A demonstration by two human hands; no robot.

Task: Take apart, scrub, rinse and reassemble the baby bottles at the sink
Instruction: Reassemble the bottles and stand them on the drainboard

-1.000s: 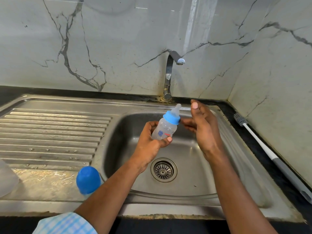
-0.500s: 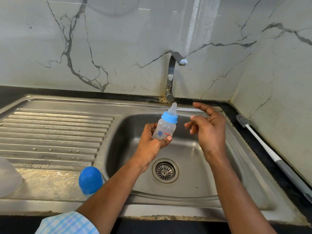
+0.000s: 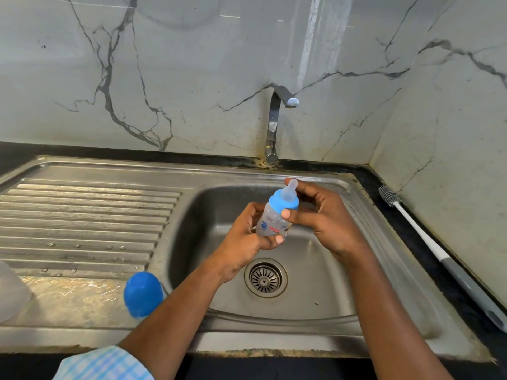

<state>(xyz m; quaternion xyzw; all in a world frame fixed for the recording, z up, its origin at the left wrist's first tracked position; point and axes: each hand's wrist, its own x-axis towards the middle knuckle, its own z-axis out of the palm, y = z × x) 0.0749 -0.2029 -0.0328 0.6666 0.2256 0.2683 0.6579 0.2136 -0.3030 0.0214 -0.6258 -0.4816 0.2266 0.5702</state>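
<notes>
centre frame, above the sink [image 3: 323,272]: left hand [image 3: 244,239] grips the baby bottle [image 3: 271,224]; right hand [image 3: 332,219], apart a moment ago, now curls its fingers [image 3: 307,189] round the blue collar [image 3: 281,202]; unscrewing likely next

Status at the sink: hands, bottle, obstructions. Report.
Left hand grips bottle; right hand curls round blue collar. Bottle tilted over sink, teat on. Nothing blocking; brush lies off right.
</notes>
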